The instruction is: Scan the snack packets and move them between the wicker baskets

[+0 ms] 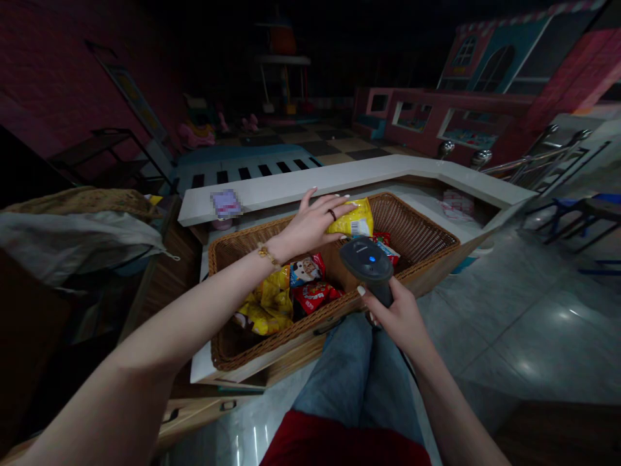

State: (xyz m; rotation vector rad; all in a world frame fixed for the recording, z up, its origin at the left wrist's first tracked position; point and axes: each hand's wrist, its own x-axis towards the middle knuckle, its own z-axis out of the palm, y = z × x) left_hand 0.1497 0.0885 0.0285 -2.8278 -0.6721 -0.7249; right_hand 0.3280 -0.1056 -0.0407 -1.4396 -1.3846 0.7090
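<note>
Left hand [310, 226] half open on a yellow snack bag [352, 220] inside the wicker basket [412, 223]; so light a hold could let it slip. My right hand [395, 317] grips a barcode scanner [366, 262].

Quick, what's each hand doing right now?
Left hand: fingers on a yellow packet, can't tell if gripping.
Right hand: closed, holding a barcode scanner.

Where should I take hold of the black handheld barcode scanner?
On the black handheld barcode scanner, close around the narrow grip from underneath, as the right hand does; that slimmer part suits the fingers and leaves the wide head free.
</note>
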